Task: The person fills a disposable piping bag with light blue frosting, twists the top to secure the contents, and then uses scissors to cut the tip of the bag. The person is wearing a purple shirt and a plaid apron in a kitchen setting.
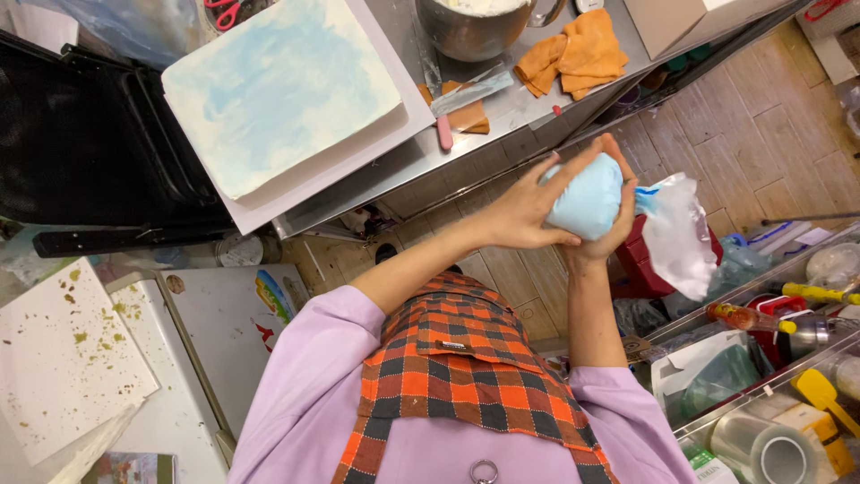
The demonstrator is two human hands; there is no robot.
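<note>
Between two hands, left (522, 212) and right (612, 208), one blue piping bag (587, 197).

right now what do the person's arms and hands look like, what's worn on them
Both hands, the left hand and the right hand, are bare: no gloves, rings or watch show. The forearms are bare too, with lilac sleeves pushed up near the elbows. An orange, black and grey checked apron covers the chest.
</note>
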